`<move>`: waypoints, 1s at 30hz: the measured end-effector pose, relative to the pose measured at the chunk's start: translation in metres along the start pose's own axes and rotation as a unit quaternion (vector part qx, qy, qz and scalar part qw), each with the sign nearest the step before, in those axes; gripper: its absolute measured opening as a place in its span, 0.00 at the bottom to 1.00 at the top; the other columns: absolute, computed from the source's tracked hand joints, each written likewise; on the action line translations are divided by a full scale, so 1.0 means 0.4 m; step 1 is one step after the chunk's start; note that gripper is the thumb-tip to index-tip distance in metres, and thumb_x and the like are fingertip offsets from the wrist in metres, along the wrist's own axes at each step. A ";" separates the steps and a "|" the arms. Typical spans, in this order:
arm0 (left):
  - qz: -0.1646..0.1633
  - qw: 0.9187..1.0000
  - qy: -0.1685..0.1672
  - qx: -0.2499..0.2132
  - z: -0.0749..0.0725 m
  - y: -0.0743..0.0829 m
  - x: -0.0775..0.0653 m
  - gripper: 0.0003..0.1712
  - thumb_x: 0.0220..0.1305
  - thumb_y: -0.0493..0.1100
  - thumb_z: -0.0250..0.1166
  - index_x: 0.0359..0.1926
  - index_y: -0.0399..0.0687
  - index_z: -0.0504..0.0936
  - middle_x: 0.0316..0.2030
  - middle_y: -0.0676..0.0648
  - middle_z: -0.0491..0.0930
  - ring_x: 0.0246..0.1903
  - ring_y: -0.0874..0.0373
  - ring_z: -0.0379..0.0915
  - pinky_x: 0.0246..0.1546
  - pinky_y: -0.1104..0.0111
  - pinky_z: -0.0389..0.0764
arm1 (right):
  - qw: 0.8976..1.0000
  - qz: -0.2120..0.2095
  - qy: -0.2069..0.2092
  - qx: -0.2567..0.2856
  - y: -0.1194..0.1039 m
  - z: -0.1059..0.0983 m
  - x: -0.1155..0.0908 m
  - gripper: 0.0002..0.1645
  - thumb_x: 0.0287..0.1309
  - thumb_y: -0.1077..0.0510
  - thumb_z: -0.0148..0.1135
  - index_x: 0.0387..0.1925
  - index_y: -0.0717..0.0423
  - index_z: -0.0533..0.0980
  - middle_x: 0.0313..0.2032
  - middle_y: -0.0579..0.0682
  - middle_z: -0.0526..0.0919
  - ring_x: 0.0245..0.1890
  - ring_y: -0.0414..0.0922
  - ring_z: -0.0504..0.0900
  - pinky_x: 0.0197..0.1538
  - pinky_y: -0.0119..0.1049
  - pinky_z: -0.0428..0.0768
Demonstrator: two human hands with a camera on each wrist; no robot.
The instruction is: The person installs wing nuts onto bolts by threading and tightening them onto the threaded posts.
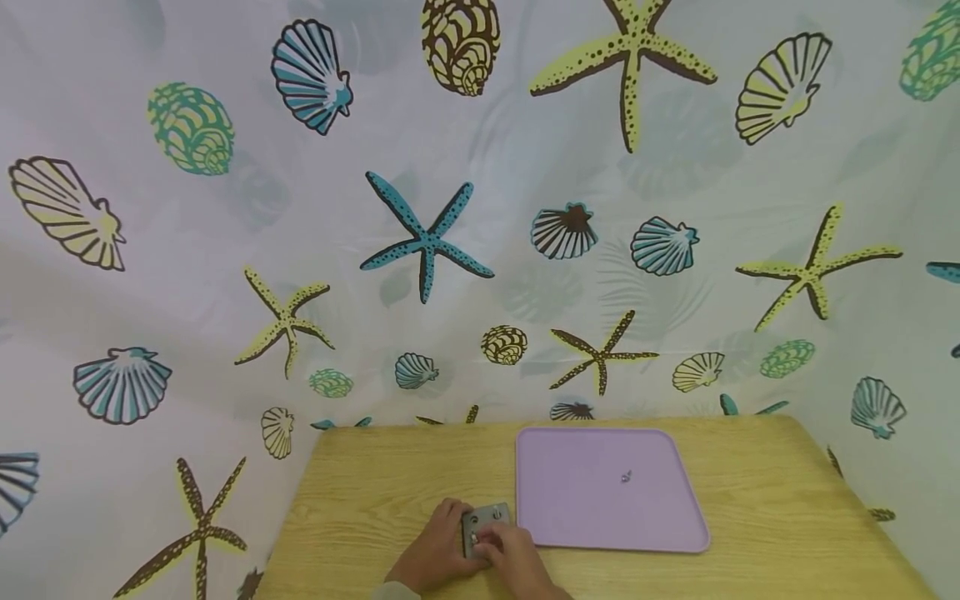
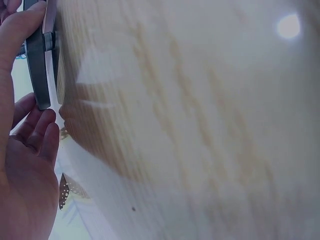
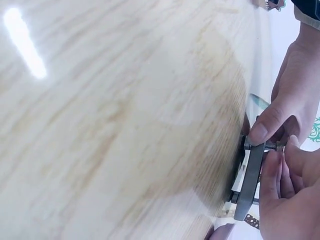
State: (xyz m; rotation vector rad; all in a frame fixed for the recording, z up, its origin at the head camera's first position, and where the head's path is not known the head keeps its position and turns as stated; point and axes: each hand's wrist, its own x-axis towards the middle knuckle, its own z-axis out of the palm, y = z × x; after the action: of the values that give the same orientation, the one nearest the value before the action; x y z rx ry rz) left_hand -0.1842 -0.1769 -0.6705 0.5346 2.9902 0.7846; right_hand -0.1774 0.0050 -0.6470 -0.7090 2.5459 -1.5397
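A grey rectangular plate (image 1: 471,522) lies just left of the tray on the table, with bolts through it. My left hand (image 1: 438,550) holds the plate between the thumb on one edge and the fingers on the other. My right hand (image 1: 517,557) pinches a small metal nut (image 3: 280,146) on the threaded end of one bolt (image 3: 270,146). The fingertips partly hide the nut. From the side, in the right wrist view, bolt heads (image 3: 234,196) show under the plate, which stands slightly off the table.
To the right of the hands, a purple tray (image 1: 585,500) lies on the wooden table (image 1: 375,492). Inside it is a small metal piece (image 1: 626,477), too small to make out. A curtain (image 1: 510,292) printed with shells and starfish surrounds the table's back and sides.
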 end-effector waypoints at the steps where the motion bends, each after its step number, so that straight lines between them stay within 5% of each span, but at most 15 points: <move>1: -0.001 1.000 0.001 0.000 -0.001 0.001 0.000 0.50 0.45 0.78 0.56 0.58 0.48 0.66 0.50 0.53 0.63 0.44 0.63 0.61 0.45 0.65 0.72 | 1.000 -0.003 0.002 0.000 0.000 0.001 0.001 0.11 0.53 0.58 0.64 0.37 0.60 0.79 0.33 0.47 0.82 0.34 0.37 0.79 0.38 0.32 0.77; 10: 0.006 1.000 0.001 -0.006 0.002 -0.001 0.000 0.47 0.47 0.77 0.55 0.57 0.48 0.67 0.50 0.52 0.63 0.49 0.60 0.62 0.51 0.60 0.72 | 1.000 0.011 0.021 -0.005 -0.015 0.007 0.011 0.16 0.51 0.57 0.67 0.40 0.61 0.76 0.33 0.45 0.78 0.33 0.38 0.77 0.35 0.29 0.77; 16: 0.015 1.000 0.006 -0.014 0.002 -0.003 0.000 0.42 0.48 0.68 0.64 0.57 0.47 0.66 0.49 0.52 0.63 0.49 0.60 0.62 0.51 0.61 0.72 | 0.999 0.022 0.016 -0.019 -0.019 0.010 0.014 0.15 0.52 0.57 0.67 0.40 0.60 0.76 0.34 0.45 0.77 0.35 0.41 0.77 0.36 0.31 0.77; 30: 0.013 1.000 0.008 -0.003 -0.002 0.003 0.000 0.40 0.45 0.57 0.69 0.57 0.46 0.66 0.49 0.52 0.64 0.46 0.62 0.62 0.49 0.63 0.73 | 0.999 0.027 -0.007 -0.026 -0.022 0.006 0.002 0.16 0.51 0.60 0.67 0.42 0.62 0.78 0.29 0.41 0.76 0.29 0.34 0.73 0.32 0.30 0.75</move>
State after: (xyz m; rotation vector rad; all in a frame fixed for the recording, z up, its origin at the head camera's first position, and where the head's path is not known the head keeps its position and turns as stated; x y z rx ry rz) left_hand -0.1839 -0.1765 -0.6693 0.5692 3.0004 0.8047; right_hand -0.1744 -0.0009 -0.6404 -0.6483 2.5807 -1.4511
